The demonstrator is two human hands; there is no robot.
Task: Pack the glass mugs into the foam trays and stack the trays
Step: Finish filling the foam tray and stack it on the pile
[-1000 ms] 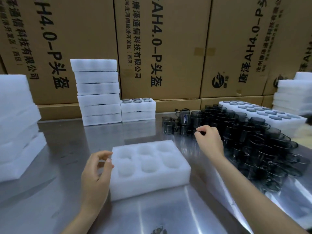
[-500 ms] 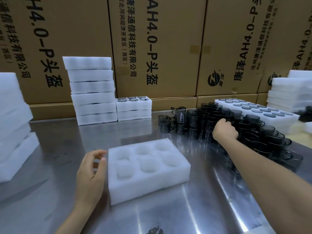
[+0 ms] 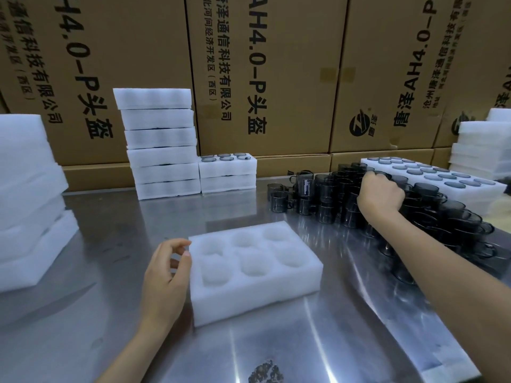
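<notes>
A white foam tray [image 3: 249,294] with six empty round pockets lies on the steel table in front of me. My left hand [image 3: 166,275] hovers at its left edge, fingers curled and apart, holding nothing. A big cluster of smoky dark glass mugs [image 3: 431,214] stands at the right. My right hand [image 3: 380,194] reaches into that cluster with its fingers closed among the mugs; whether it grips one is hidden. At the back, a short stack of foam trays [image 3: 228,172] carries mugs in its top pockets.
A tall stack of foam trays [image 3: 160,145] stands at the back left, more foam [image 3: 27,200] at the far left. A long tray filled with mugs [image 3: 442,178] and foam stacks [image 3: 481,145] sit at the right. Cardboard boxes [image 3: 265,78] wall the back.
My right hand has moved right and away from the tray, deeper into the mug cluster. My left hand has stayed beside the tray's left edge.
</notes>
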